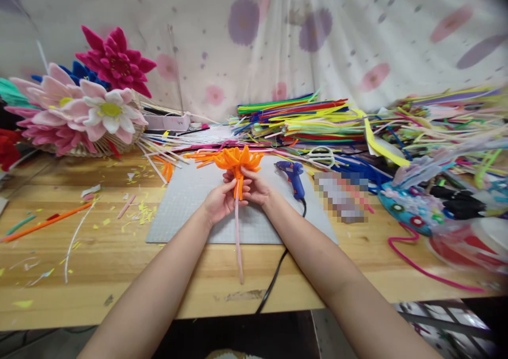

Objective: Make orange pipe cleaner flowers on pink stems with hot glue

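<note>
An orange flower (237, 159) with curled petals is held upright over the grey cutting mat (182, 211). Its base narrows to a bundle of orange ends, and a pale pink stem (238, 237) hangs down from it. My left hand (223, 200) is closed, thumb and fingers pinching the base where the stem starts. From the other side, my right hand (256, 188) grips the same base just under the petals. Beside the right hand, a blue glue gun (292, 176) lies on the mat, its black cord running to the table's front edge.
Finished fuzzy flowers (113, 113) stand in a basket at the back left. Bundles of coloured pipe cleaners (317, 121) and scissors (320, 157) lie behind the mat. Scraps litter the wooden table (130, 274) at left. A decorated blue item (408, 208) sits at right.
</note>
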Tool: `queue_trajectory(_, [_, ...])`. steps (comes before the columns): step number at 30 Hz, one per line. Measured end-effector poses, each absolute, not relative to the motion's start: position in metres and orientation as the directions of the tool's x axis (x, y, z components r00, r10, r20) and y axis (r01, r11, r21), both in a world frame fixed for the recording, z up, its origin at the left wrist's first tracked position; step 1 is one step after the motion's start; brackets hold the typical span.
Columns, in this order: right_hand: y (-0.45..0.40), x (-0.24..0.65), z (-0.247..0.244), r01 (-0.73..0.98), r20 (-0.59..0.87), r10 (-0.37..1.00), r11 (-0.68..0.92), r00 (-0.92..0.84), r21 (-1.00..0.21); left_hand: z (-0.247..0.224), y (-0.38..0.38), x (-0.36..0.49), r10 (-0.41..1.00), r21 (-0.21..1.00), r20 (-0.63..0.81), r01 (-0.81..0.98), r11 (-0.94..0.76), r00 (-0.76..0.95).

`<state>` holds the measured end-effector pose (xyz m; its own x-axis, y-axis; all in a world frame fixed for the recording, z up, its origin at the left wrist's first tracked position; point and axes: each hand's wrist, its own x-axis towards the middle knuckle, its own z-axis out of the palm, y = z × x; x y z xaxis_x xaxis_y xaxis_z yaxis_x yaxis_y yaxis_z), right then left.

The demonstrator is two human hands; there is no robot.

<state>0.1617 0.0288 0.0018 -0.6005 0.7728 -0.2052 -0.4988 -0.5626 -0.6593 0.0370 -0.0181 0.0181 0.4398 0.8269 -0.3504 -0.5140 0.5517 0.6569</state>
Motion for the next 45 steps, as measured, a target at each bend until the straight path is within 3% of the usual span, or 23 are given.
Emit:
queue_trajectory(5, [0.026, 0.159, 0.004, -0.472, -0.239, 0.769, -0.573, -0.593, -0.671, 0.010, -0.011, 0.034, 0.843, 0.564, -0.347, -0.627, 0.538, 0.411])
queue_trajectory(10, [0.029, 0.156, 0.002, -0.500, -0.223, 0.781, -0.562, -0.584, -0.659, 0.009, -0.007, 0.035, 0.851, 0.566, -0.385, -0.637, 0.523, 0.356])
queue_trajectory(21, [0.023, 0.152, 0.007, -0.551, -0.115, 0.766, -0.550, -0.633, -0.628, 0.027, -0.017, 0.035, 0.744, 0.380, -0.416, -0.643, 0.665, 0.523])
queue_trajectory(25, [0.021, 0.149, 0.007, -0.588, -0.148, 0.778, -0.570, -0.610, -0.574, 0.023, -0.017, 0.032, 0.716, 0.331, -0.405, -0.639, 0.695, 0.568])
queue_trajectory(32, [0.018, 0.143, 0.009, -0.713, -0.154, 0.881, -0.455, -0.447, -0.533, 0.014, -0.010, 0.028, 0.719, 0.372, -0.427, -0.618, 0.693, 0.549])
queue_trajectory(37, [0.017, 0.144, 0.011, -0.691, -0.131, 0.869, -0.464, -0.478, -0.555, 0.020, -0.013, 0.028, 0.710, 0.341, -0.392, -0.624, 0.703, 0.585])
queue_trajectory(40, [0.017, 0.143, 0.012, -0.671, -0.145, 0.871, -0.459, -0.470, -0.582, 0.023, -0.011, 0.026, 0.750, 0.420, -0.392, -0.622, 0.661, 0.533])
queue_trajectory(45, [0.020, 0.136, 0.006, -0.621, -0.184, 0.873, -0.456, -0.452, -0.637, 0.017, -0.006, 0.030, 0.898, 0.725, -0.360, -0.530, 0.439, 0.252])
